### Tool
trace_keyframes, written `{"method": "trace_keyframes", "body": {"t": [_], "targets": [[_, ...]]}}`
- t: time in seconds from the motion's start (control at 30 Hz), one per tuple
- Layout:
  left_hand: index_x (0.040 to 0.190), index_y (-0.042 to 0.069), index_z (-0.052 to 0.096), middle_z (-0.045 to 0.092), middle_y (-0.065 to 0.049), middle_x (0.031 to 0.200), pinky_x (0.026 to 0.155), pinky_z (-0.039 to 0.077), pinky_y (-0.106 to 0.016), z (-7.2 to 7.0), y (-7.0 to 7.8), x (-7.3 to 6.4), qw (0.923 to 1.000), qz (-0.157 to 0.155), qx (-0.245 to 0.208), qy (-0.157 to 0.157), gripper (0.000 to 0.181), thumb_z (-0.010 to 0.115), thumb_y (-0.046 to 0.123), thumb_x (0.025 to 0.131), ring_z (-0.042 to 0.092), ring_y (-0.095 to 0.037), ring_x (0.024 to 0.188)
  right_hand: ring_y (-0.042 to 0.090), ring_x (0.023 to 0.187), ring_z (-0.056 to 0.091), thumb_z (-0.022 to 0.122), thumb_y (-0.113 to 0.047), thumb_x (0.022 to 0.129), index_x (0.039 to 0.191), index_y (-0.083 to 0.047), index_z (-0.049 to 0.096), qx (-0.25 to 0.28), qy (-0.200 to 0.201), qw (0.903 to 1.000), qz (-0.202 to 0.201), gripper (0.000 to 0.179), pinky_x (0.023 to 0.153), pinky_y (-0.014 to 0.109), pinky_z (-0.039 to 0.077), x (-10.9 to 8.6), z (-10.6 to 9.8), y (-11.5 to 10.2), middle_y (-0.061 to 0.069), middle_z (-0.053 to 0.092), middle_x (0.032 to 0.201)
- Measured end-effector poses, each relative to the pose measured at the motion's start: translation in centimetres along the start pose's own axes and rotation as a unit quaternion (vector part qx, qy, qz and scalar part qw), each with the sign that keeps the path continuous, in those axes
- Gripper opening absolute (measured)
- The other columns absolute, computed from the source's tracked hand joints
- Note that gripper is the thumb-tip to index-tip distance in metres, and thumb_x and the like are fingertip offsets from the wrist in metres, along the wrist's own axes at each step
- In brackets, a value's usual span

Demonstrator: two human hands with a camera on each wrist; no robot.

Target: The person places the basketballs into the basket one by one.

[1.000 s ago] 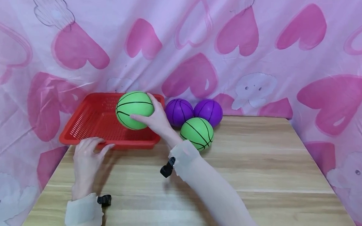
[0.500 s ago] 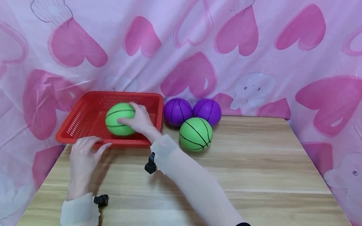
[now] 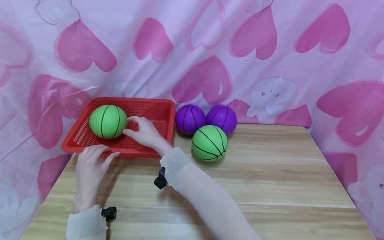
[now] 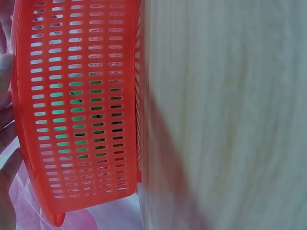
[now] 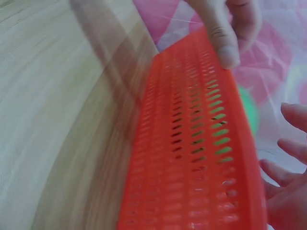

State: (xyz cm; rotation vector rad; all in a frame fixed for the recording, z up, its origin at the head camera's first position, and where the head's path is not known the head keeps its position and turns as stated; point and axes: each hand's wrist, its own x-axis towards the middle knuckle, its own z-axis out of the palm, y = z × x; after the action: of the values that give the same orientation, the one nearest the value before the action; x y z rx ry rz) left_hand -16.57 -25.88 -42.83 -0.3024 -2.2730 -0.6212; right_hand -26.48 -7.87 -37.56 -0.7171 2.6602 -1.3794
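In the head view a green ball [image 3: 108, 121] with black basketball lines sits in the left part of a red perforated plastic basket [image 3: 149, 153]. My right hand [image 3: 143, 131] is over the basket, just right of this ball, its fingers spread and holding nothing. Whether a fingertip still touches the ball is hard to tell. My left hand [image 3: 91, 165] holds the basket's front rim near the left corner, with the thumb [image 5: 228, 55] on the rim in the right wrist view. Through the slots of the basket wall [image 4: 76, 172] green shows in the left wrist view.
To the basket's right, two purple balls [image 3: 190, 119] and another green ball [image 3: 209, 143] are grouped on the wooden table [image 3: 263, 178]. A pink heart-patterned cloth [image 3: 200, 21] hangs behind the table and at both sides.
My right hand has lowered the green ball into the basket and let it go. The ball has rolled left, away from the fingers. My left hand stays at the rim.
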Motion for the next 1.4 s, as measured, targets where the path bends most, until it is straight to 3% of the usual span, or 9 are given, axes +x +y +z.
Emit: {"method": "trace_keyframes", "body": {"t": [0.17, 0.37, 0.63, 0.8, 1.07, 1.23, 1.4], "targets": [[0.090, 0.003, 0.065, 0.062, -0.010, 0.089, 0.081, 0.034, -0.040, 0.5, 0.0, 0.6, 0.9999, 0.011, -0.003, -0.002, 0.034, 0.075, 0.026, 0.068, 0.051, -0.027, 0.089, 0.003, 0.093, 0.050, 0.057, -0.035, 0.085, 0.113, -0.023, 0.054, 0.022, 0.040, 0.9982, -0.039, 0.031, 0.076, 0.019, 0.041, -1.4, -2.6, 0.0, -0.014, 0.052, 0.103], [0.088, 0.003, 0.066, 0.063, -0.010, 0.087, 0.079, 0.035, -0.039, 0.5, 0.1, 0.6, 0.9998, 0.015, -0.007, 0.012, 0.032, 0.077, 0.024, 0.066, 0.052, -0.027, 0.087, 0.001, 0.089, 0.050, 0.056, -0.031, 0.086, 0.112, -0.025, 0.054, 0.059, 0.091, 0.9899, -0.090, 0.027, 0.076, 0.020, 0.043, -4.3, -5.7, -0.3, -0.011, 0.054, 0.100], [0.088, 0.002, 0.066, 0.063, -0.011, 0.086, 0.078, 0.034, -0.041, 0.0, 0.2, 0.3, 0.9998, 0.011, -0.003, 0.018, 0.032, 0.078, 0.022, 0.065, 0.052, -0.028, 0.087, 0.011, 0.080, 0.055, 0.060, -0.012, 0.083, 0.105, -0.009, 0.060, 0.100, 0.213, 0.9614, -0.143, 0.022, 0.069, 0.028, 0.047, -9.6, -9.8, -0.4, 0.002, 0.059, 0.088], [0.088, 0.002, 0.066, 0.063, -0.012, 0.087, 0.080, 0.035, -0.040, -0.3, 0.2, 0.3, 0.9998, 0.008, -0.004, 0.016, 0.033, 0.077, 0.023, 0.066, 0.051, -0.028, 0.088, 0.024, 0.088, 0.055, 0.059, 0.000, 0.081, 0.100, 0.001, 0.060, 0.108, 0.279, 0.9456, -0.128, 0.019, 0.075, 0.036, 0.045, -12.5, -11.8, -0.1, 0.014, 0.059, 0.093], [0.088, 0.003, 0.066, 0.063, -0.011, 0.088, 0.080, 0.034, -0.040, -0.2, 0.2, -0.1, 1.0000, 0.006, -0.003, 0.007, 0.032, 0.077, 0.023, 0.066, 0.052, -0.028, 0.088, 0.017, 0.090, 0.047, 0.065, -0.005, 0.077, 0.095, -0.005, 0.064, 0.039, 0.389, 0.9161, -0.087, 0.018, 0.078, 0.036, 0.038, -13.9, -13.3, 7.4, 0.003, 0.059, 0.092], [0.087, 0.003, 0.066, 0.063, -0.011, 0.087, 0.080, 0.035, -0.040, -0.1, 0.1, -0.1, 0.9999, 0.007, -0.006, 0.013, 0.031, 0.077, 0.022, 0.065, 0.052, -0.028, 0.087, 0.015, 0.092, 0.046, 0.066, -0.012, 0.078, 0.097, -0.006, 0.063, 0.058, 0.395, 0.9157, -0.043, 0.021, 0.080, 0.037, 0.039, -14.6, -14.0, 10.2, 0.006, 0.056, 0.096], [0.087, 0.003, 0.066, 0.063, -0.011, 0.087, 0.080, 0.034, -0.040, -0.2, 0.1, -0.1, 0.9999, 0.007, -0.006, 0.012, 0.031, 0.077, 0.021, 0.065, 0.052, -0.027, 0.087, 0.027, 0.098, 0.047, 0.066, -0.021, 0.079, 0.110, -0.006, 0.056, 0.092, 0.388, 0.9171, 0.011, 0.036, 0.083, 0.042, 0.037, -15.3, -13.9, 11.8, 0.014, 0.050, 0.108]]}}
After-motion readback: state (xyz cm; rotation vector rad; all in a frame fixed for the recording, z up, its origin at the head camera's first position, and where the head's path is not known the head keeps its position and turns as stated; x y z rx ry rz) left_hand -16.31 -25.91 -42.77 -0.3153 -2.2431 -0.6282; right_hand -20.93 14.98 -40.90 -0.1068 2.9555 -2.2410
